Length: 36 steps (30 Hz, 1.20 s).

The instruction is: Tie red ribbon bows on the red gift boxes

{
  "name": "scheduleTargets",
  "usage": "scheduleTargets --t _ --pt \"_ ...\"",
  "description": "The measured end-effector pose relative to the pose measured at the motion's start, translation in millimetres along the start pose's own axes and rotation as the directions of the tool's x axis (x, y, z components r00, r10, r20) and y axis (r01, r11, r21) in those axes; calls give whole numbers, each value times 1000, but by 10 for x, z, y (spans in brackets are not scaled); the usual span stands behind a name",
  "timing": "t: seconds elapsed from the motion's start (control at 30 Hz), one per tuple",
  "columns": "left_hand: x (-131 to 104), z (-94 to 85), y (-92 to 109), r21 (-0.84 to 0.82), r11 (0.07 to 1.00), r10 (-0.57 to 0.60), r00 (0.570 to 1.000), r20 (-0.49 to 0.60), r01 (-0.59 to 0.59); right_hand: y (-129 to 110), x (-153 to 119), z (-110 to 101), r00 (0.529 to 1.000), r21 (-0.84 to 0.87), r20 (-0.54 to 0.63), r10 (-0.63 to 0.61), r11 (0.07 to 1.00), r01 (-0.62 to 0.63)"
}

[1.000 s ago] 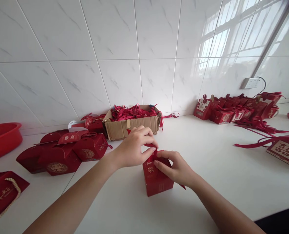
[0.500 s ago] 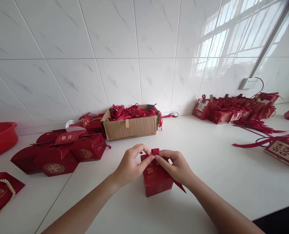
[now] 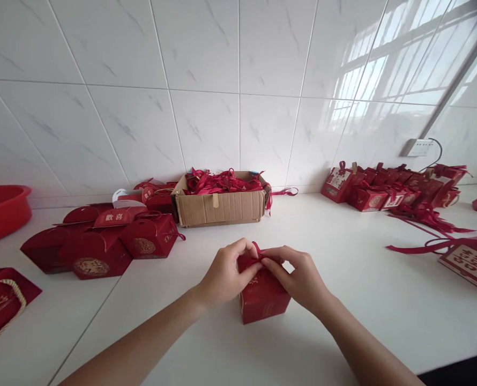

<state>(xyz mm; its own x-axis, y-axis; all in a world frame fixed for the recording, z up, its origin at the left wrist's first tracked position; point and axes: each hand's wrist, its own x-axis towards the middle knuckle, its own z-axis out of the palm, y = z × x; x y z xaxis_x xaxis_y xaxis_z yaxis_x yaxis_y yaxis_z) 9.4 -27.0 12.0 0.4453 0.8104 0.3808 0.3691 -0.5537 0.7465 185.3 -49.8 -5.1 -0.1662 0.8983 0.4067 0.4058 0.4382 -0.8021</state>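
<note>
A small red gift box with gold lettering stands on the white table in front of me. Dark red ribbon rises in a loop at its top. My left hand comes in from the left, thumb and fingers pinched on the ribbon. From the other side my right hand pinches the ribbon too, its fingertips almost meeting those of the left. The fingers cover most of the knot area and part of the box's top.
Behind stands a cardboard box full of red ribbons. Red gift boxes are grouped at left, near a red basin. More boxes line the wall at right, with loose ribbons and a box nearer.
The ribbon loop between my fingers looks narrower, and the tail that hung at the box's right side no longer shows. Both hands stay at the box top; the view has shifted slightly.
</note>
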Motion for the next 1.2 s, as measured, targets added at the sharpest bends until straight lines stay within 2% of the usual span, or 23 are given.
scheduleTargets --t 0.1,0.27,0.33,0.43,0.5,0.6,0.67,0.73,0.83,1.0,1.07,1.2 --pt "-9 13 -13 75 997 36 999 -40 -33 -5 -8 -46 996 -32 74 41 999 -38" --pt "-37 41 -34 158 978 147 986 -74 -134 16 6 -55 999 -50 32 42 998 -40" --pt "-49 56 -44 168 973 169 983 -65 -156 28 15 -45 995 -12 75 64 998 -64" --pt "-54 77 -61 132 981 153 987 -50 -145 27 24 -19 976 118 201 88 987 -114" --pt "-47 81 -70 77 989 129 990 -56 -125 16 26 6 965 209 246 91 967 -145" --pt "-28 51 -61 24 998 65 990 -125 -62 1 23 47 964 295 231 134 934 -200" --pt "-21 5 -33 25 999 40 986 -163 -36 -1 18 66 969 287 189 161 934 -212" --pt "-24 -42 9 54 998 37 992 -118 -31 0 14 76 975 244 148 168 949 -201" --pt "-36 -74 51 86 996 11 1000 4 -11 2 9 73 977 211 134 163 959 -189" --pt "-16 -87 24 61 995 -86 996 36 84 -1 21 0 978 139 132 159 974 -177" --pt "1 -131 23 59 995 -88 993 75 84 5 31 -45 986 43 109 129 990 -134" --pt "17 -237 69 65 998 -25 986 165 15 39 42 -105 995 -164 97 -19 986 35"
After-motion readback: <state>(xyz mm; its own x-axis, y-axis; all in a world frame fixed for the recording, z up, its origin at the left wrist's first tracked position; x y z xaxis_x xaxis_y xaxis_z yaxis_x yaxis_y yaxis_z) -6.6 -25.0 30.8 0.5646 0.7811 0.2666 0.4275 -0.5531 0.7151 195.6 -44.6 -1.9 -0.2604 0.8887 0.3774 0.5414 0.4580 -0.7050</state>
